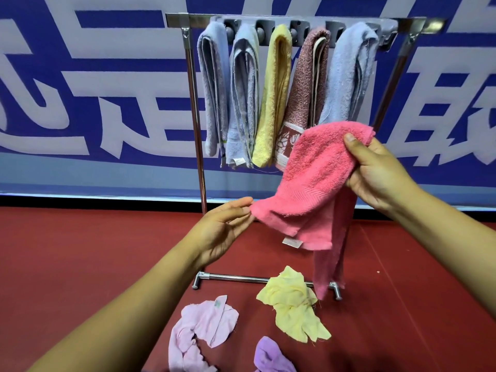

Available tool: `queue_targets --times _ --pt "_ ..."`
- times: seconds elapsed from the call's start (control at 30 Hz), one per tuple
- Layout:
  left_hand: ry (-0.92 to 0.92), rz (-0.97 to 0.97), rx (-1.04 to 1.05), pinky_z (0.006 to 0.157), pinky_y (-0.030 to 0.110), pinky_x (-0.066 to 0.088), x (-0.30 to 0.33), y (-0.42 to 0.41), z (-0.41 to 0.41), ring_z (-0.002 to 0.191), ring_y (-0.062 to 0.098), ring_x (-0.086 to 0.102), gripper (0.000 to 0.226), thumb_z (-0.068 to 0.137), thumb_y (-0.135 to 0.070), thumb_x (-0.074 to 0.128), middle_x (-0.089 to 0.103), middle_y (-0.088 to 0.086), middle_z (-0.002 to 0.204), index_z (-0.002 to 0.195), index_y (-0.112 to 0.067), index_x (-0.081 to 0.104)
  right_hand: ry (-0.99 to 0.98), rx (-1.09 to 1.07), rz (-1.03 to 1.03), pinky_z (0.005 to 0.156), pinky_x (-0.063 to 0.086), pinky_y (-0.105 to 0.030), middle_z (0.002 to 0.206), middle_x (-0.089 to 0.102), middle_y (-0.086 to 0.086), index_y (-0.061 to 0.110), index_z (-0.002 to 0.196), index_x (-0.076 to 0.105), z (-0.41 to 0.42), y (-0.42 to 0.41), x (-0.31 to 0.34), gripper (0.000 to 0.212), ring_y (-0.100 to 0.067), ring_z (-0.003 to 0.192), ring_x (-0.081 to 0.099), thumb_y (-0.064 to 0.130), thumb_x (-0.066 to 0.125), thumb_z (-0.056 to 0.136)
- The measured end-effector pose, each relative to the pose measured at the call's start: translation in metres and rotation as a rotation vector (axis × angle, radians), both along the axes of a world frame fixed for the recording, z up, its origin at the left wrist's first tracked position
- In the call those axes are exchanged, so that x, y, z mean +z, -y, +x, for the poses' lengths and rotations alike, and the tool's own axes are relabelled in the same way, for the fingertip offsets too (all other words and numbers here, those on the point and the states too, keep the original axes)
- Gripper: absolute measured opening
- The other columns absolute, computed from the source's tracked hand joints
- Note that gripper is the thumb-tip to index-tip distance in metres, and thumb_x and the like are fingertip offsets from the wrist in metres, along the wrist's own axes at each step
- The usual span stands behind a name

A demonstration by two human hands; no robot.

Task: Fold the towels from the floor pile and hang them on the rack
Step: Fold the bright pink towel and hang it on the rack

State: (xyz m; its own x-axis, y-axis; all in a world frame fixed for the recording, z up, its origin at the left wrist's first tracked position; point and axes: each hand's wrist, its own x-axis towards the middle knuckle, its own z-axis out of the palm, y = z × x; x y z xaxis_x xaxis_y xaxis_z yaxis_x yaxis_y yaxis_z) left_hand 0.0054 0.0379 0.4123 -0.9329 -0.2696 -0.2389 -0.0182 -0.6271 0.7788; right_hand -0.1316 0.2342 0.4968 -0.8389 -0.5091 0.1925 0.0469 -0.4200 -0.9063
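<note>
pink towel (319,181) slants up-right (tail dangling) between both hands.

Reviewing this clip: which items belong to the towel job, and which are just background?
Job: pink towel held by left hand and right hand; rack with five hung towels; yellow towel, pale pink towel, purple towel on floor.
Background: blue banner; red floor.
</note>
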Motion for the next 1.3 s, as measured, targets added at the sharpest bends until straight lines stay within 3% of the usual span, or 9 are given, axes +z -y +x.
queue_targets --times 0.27,0.4,0.53,0.63,0.73,0.83,0.97,1.1,1.3 --pt "0.328 -0.467 -0.535 0.066 0.031 0.059 -0.001 -0.008 0.004 0.084 0.023 0.070 0.033 0.097 -0.013 0.053 0.066 0.004 0.117 0.129 -0.020 0.050 0.027 0.058 -0.049 0.080 0.057 -0.029 0.083 0.074 -0.001 0.008 0.105 0.058 0.005 0.004 0.005 0.022 -0.011 0.082 0.070 0.005 0.037 0.099" --pt "0.170 -0.837 -0.326 0.076 0.026 0.044 0.008 -0.018 -0.009 0.100 0.009 0.058 0.038 0.099 -0.017 0.050 0.059 -0.003 0.129 0.134 -0.033 0.047 0.058 0.094 -0.051 0.087 0.055 -0.035 0.084 0.072 -0.005 0.008 0.103 0.060 0.006 0.004 0.008 0.023 -0.014 0.080 0.069 0.001 0.039 0.096" --pt "-0.098 -0.752 -0.223 0.075 0.015 0.049 0.018 -0.023 -0.022 0.096 0.000 0.062 0.047 0.093 -0.006 0.057 0.059 0.002 0.130 0.135 -0.024 0.045 0.062 0.128 -0.037 0.080 0.058 -0.033 0.083 0.073 -0.004 0.010 0.102 0.060 0.011 0.007 0.010 0.023 -0.013 0.078 0.070 0.003 0.038 0.097" --pt "-0.151 -0.764 -0.252 0.094 0.028 0.051 0.022 -0.025 -0.028 0.107 0.014 0.064 0.040 0.087 -0.003 0.066 0.066 0.008 0.121 0.124 -0.013 0.055 0.043 0.158 0.010 0.075 0.058 -0.029 0.086 0.072 -0.002 0.012 0.106 0.059 0.013 0.010 0.009 0.023 -0.012 0.079 0.069 0.006 0.038 0.098" --pt "-0.135 -0.765 -0.325 0.098 0.037 0.050 0.023 -0.026 -0.026 0.100 0.016 0.065 0.025 0.085 0.000 0.067 0.070 0.006 0.109 0.109 -0.006 0.064 -0.006 0.184 0.072 0.078 0.057 -0.027 0.089 0.073 0.001 0.013 0.108 0.058 0.013 0.009 0.007 0.023 -0.010 0.083 0.069 0.008 0.038 0.099" --pt "-0.100 -0.784 -0.332 0.094 0.040 0.050 0.022 -0.025 -0.023 0.089 0.020 0.064 0.014 0.085 -0.001 0.066 0.069 0.010 0.098 0.099 -0.003 0.067 -0.057 0.180 0.137 0.083 0.056 -0.030 0.094 0.073 0.003 0.015 0.112 0.058 0.010 0.007 0.004 0.022 -0.009 0.089 0.068 0.015 0.045 0.093" --pt "-0.092 -0.743 -0.285 0.082 0.029 0.052 0.021 -0.025 -0.020 0.080 0.013 0.062 0.014 0.076 -0.006 0.065 0.068 0.001 0.085 0.088 -0.014 0.064 -0.158 0.129 0.307 0.074 0.056 -0.029 0.091 0.072 0.008 0.019 0.113 0.057 0.010 0.005 0.001 0.021 -0.006 0.082 0.067 0.019 0.047 0.095" --pt "-0.075 -0.770 -0.310 0.084 0.027 0.054 0.017 -0.023 -0.018 0.083 0.008 0.066 0.024 0.082 -0.001 0.066 0.071 -0.005 0.090 0.099 -0.018 0.062 -0.241 0.092 0.348 0.057 0.048 -0.010 0.072 0.070 0.017 0.019 0.104 0.054 0.016 0.005 0.002 0.017 0.006 0.064 0.063 0.006 0.045 0.098" --pt "-0.045 -0.850 -0.307 0.092 0.035 0.054 0.018 -0.021 -0.016 0.097 0.016 0.068 0.042 0.075 0.001 0.077 0.072 0.002 0.107 0.111 -0.014 0.062 -0.257 0.155 0.365 0.057 0.049 -0.012 0.079 0.072 0.014 0.018 0.105 0.054 0.016 0.004 -0.001 0.027 0.003 0.071 0.066 -0.005 0.049 0.092"
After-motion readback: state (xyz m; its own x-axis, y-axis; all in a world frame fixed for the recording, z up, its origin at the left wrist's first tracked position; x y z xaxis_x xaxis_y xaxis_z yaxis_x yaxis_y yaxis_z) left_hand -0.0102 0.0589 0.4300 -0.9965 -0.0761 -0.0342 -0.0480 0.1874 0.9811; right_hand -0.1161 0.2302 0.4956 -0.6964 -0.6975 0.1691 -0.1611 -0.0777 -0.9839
